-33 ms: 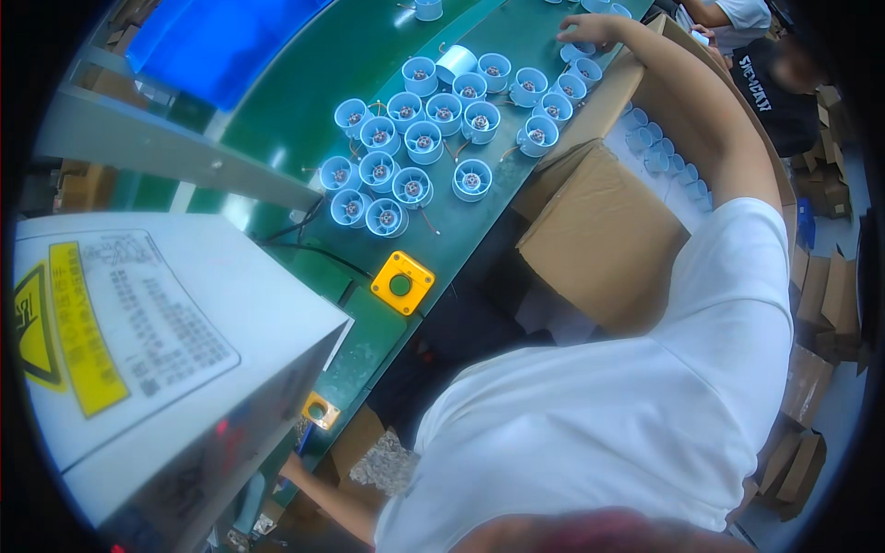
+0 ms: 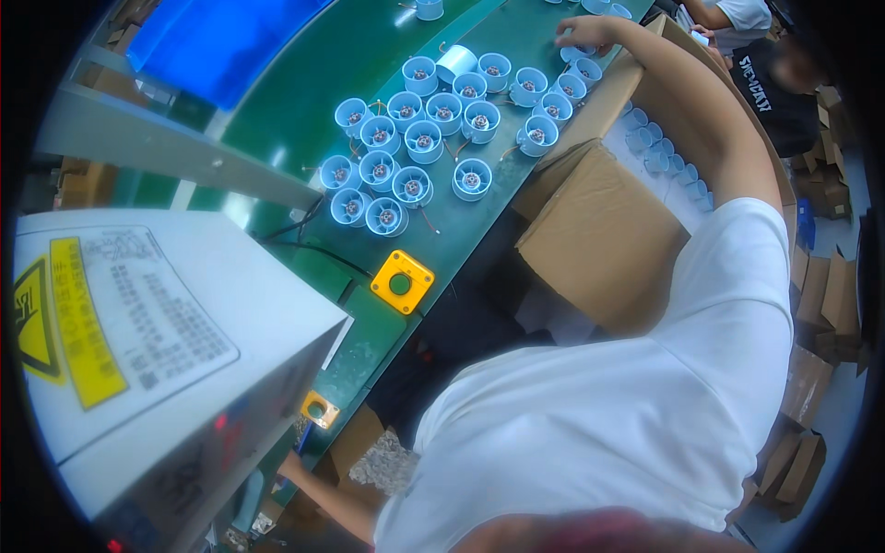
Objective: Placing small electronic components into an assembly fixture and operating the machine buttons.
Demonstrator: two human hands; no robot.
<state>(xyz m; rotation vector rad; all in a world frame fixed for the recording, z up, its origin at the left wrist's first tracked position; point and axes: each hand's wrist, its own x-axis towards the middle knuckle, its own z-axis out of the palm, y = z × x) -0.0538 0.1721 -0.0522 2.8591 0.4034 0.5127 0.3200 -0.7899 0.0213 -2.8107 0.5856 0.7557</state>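
My right hand point(image 2: 585, 32) reaches to the far right over the bench, above a light blue round fan housing point(image 2: 579, 52) near the table edge. Its fingers are apart and bent slightly downward; I see no firm grip. Many such housings stand on the green bench, most with spokes and a small motor showing, such as the fan housing point(image 2: 472, 179) nearest the edge. Some trail thin wires. One white-sided housing point(image 2: 455, 64) lies on its side. My left hand point(image 2: 288, 465) is low at the left beside the white machine, near a small blue item; its fingers are mostly hidden.
An open cardboard box point(image 2: 604, 230) with rows of cups stands right of the bench. A yellow button box point(image 2: 402, 282) and a smaller one point(image 2: 319, 410) sit along the edge. A white machine point(image 2: 184, 304) and blue bin point(image 2: 217, 46) stand left. Another person point(image 2: 774, 83) is beyond.
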